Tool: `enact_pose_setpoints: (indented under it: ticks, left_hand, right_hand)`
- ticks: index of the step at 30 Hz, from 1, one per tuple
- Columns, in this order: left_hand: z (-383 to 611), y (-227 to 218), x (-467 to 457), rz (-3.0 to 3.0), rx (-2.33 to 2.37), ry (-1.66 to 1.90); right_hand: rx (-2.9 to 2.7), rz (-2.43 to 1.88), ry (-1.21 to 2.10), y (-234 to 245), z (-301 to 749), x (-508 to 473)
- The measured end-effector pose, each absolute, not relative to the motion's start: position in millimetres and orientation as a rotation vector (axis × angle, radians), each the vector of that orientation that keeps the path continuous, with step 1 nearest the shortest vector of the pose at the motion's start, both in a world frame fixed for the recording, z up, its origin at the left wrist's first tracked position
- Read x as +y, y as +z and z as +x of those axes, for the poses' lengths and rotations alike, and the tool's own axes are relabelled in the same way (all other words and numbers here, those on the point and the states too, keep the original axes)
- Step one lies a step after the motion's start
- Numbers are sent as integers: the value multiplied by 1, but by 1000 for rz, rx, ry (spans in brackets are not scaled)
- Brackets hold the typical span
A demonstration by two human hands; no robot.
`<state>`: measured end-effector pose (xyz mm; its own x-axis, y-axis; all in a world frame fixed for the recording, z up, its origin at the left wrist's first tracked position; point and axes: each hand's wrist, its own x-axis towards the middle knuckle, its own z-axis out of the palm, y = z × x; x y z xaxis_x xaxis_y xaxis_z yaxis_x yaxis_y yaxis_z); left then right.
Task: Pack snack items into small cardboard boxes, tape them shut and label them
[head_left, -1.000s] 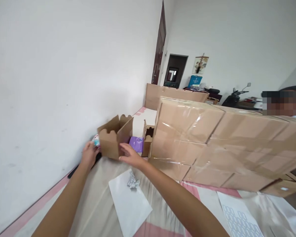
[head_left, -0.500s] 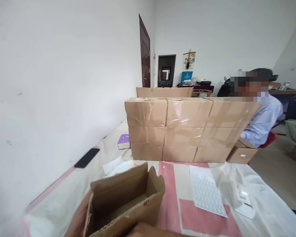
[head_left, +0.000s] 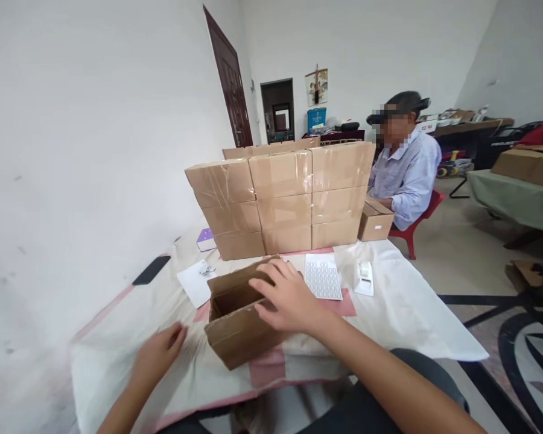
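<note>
While the right hand (head_left: pixel 289 299) rests on the rectangular corrugated cardboard box (head_left: pixel 235 330), grip open, the left hand (head_left: pixel 157 355) lies flat, grip also open, on the cloth-draped surface (head_left: pixel 402 307).

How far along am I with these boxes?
Done: taped brown cardboard boxes stand stacked at the far end. In hand: the right hand rests on an open brown cardboard box; the left hand lies on the white cloth. Left: that box is unsealed, with nothing visible inside.
</note>
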<state>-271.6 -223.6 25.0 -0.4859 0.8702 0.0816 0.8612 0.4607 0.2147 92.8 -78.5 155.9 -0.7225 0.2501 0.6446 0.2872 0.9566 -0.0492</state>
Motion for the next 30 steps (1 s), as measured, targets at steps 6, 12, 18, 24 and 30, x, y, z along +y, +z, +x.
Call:
enact_pose_setpoints:
  ticks: [6, 12, 18, 24, 30]
  left_hand:
    - [-345, 7, -295, 1629, 2654, 8]
    - [-331, -8, -249, 1513, 2708, -201]
    - [-315, -39, -244, 1579, 2640, -244]
    - [-295, -73, -247, 1476, 2897, -552]
    - [-301, -30, -243, 1485, 2868, -271]
  right_hand:
    - [-2643, -589, -48, 151, 98, -75]
    - [-2614, -561, -108, 150, 109, -81]
    - [-2560, -581, -109, 144, 120, -76]
    - [-2572, -553, -183, 140, 107, -80]
    - [-2567, -535, -198, 139, 111, -83]
